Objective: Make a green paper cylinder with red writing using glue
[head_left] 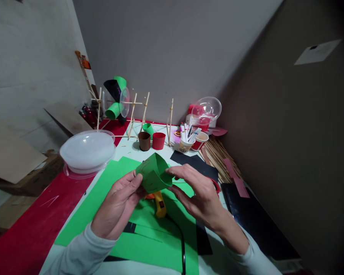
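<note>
A green paper tube with a few dark marks on its side is held up over the table, its opening facing right. My left hand pinches its left side, thumb in front. At the right edge, my right hand has its fingertips on the rim with the thumb below. Partly hidden under the tube lies a yellow hot glue gun, its black cord running toward me. It rests on large green paper sheets. Farther back stand a brown paper tube, a red one and another green one.
Wooden-stick frames stand at the back, one bearing a wheel with paper tubes. Plastic lids are stacked left. Markers fill a paper cup; beside it are sticks, black paper and a black sheet.
</note>
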{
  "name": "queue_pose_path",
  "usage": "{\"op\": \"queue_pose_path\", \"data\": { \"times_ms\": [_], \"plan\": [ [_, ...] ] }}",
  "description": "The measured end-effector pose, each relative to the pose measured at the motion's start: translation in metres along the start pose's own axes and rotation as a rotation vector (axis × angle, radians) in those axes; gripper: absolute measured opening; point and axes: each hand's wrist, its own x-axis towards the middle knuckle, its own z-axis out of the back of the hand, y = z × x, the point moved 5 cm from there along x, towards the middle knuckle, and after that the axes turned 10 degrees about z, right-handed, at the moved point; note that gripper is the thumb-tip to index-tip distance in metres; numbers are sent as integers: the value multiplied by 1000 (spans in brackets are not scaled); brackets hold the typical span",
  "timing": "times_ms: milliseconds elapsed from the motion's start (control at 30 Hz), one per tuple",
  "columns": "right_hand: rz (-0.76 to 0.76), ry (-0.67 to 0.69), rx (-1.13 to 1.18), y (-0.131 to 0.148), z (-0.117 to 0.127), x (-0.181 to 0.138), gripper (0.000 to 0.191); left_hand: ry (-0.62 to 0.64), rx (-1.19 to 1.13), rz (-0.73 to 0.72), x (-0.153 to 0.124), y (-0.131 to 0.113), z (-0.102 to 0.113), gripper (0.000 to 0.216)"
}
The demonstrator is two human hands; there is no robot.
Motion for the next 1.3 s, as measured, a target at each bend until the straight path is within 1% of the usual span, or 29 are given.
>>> {"op": "queue_pose_path", "data": {
  "times_ms": [100,200,300,400,467,533,633,767,833,900,967,1033,1100,1167,1233,1300],
  "plan": [
    [-6,51,-14,1,-1,2,19,-35,8,3,0,0,0,15],
    [-12,72,-47,1,-1,3,7,-62,-20,13,-1,-1,2,13],
    [-15,73,-46,1,2,4,9,-59,-44,38,0,-1,2,14],
    [-28,102,-20,1,3,6,7,-61,-54,42,1,-1,2,18],
    [-57,128,12,0,1,6,19,-66,-54,33,1,-1,3,21],
    [-78,130,47,-1,-1,5,23,-77,-51,23,2,-1,3,25],
    [-84,90,59,-3,-4,3,10,-105,-54,13,2,-2,5,29],
    [-95,62,22,-6,-9,0,16,-125,-61,17,2,-1,6,24],
    [-81,63,-7,-5,-10,-1,14,-132,-41,18,2,-1,7,22],
    [-56,77,-45,-3,-10,0,11,-148,24,8,2,-1,9,25],
    [-29,107,-91,0,-10,1,10,-185,129,-48,0,-3,13,35],
    [-6,148,-169,0,-8,1,10,-248,265,-176,-2,-8,17,42],
    [6,194,-304,-4,-5,1,12,-306,431,-343,-6,-15,18,39],
    [-8,240,-460,-14,-1,-1,15,-346,634,-502,-7,-22,15,31],
    [-32,265,-561,-26,2,-4,19,-343,884,-647,-6,-26,6,27],
    [-49,274,-592,-34,4,-7,22,-265,1142,-750,0,-25,-10,33]
  ]
}}
